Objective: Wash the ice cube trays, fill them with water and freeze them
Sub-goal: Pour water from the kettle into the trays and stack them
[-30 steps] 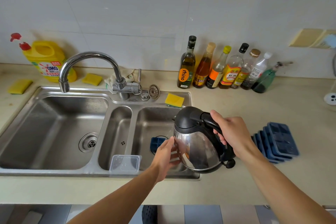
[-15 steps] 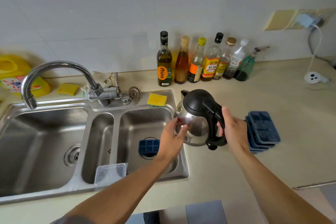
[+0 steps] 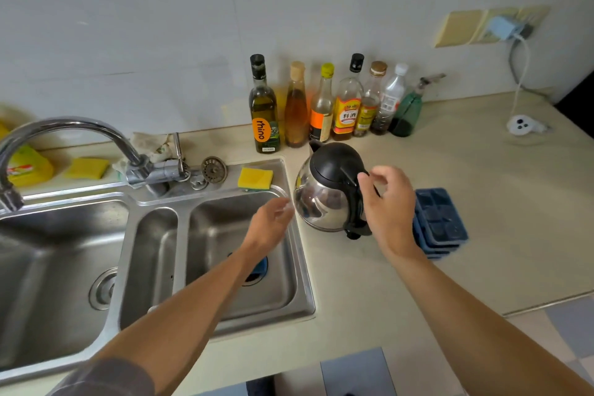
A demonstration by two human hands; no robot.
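1. Two bare hands are in view, well apart from each other, and neither one grips anything.
2. Left hand point(image 3: 273, 225): the fingers are straight and relaxed, and motion-blurred. It is above the right basin of the stainless sink point(image 3: 307, 273), just beside the electric kettle point(image 3: 324, 196) at its 9 o'clock.
3. Right hand point(image 3: 390, 202): the fingers are loosely curled with the thumb apart. It is at the kettle's 3 o'clock, next to the black handle point(image 3: 353, 212). Whether a fingertip touches the handle cannot be determined.
4. Kettle: it stands upright on the beige countertop point(image 3: 498, 219) with the lid down and the spout towards 11 o'clock.
5. Ice cube trays: a stack of blue trays point(image 3: 440, 222) rests on the countertop at the kettle's 3 o'clock, partly behind the right hand. One further blue tray point(image 3: 261, 265) lies on the floor of the right basin, mostly hidden by the left forearm.
6. Surroundings: a row of bottles point(image 3: 347, 106) stands against the wall at the kettle's 12 o'clock. A yellow sponge point(image 3: 255, 177) lies on the sink ledge at 9 o'clock.
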